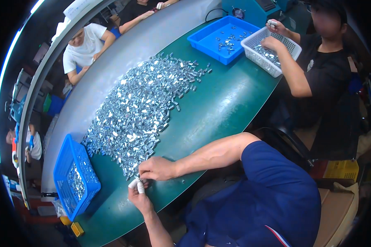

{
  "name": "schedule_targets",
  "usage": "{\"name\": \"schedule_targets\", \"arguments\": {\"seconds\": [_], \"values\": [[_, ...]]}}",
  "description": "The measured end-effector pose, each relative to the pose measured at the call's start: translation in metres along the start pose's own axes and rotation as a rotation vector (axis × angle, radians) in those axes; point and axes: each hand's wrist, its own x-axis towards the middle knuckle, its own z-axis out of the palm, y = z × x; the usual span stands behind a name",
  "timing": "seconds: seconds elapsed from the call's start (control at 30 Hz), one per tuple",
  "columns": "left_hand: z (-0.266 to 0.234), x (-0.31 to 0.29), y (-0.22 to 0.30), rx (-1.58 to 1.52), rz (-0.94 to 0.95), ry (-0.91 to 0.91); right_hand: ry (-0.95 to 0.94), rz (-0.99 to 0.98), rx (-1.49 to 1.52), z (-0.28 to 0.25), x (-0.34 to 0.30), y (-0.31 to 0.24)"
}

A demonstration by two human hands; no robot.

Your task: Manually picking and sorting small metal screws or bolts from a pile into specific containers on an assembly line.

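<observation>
A broad heap of small shiny metal cylinders [140, 99] spreads over the green tabletop [202, 111]. At its near tip my two hands meet, fingertips close together. My left hand [140, 196] is closed, with white covers on some fingers. From the right, my right hand [157, 168] reaches in with its fingers bent in a pinch. Small metal bits seem to show between the hands, but what each hand grips is hidden by the fingers.
A blue basket [95, 184] holding metal pieces stands at the left. At the far right are a blue tray [202, 40] and a white basket [254, 54], both with pieces inside; a co-worker's hands [272, 43] are over the basket. Other people sit beyond a grey curved surface [111, 70].
</observation>
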Motion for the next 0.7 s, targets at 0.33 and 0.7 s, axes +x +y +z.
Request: {"name": "schedule_targets", "arguments": {"seconds": [0.33,0.7], "values": [[-0.002,-0.003,0.004,0.018,0.011,-0.024,-0.071,0.161,0.023,-0.002,0.004,-0.014],[-0.153,0.09,0.095,0.729,0.505,0.47,0.097,0.311,0.228,0.001,0.01,-0.01]]}}
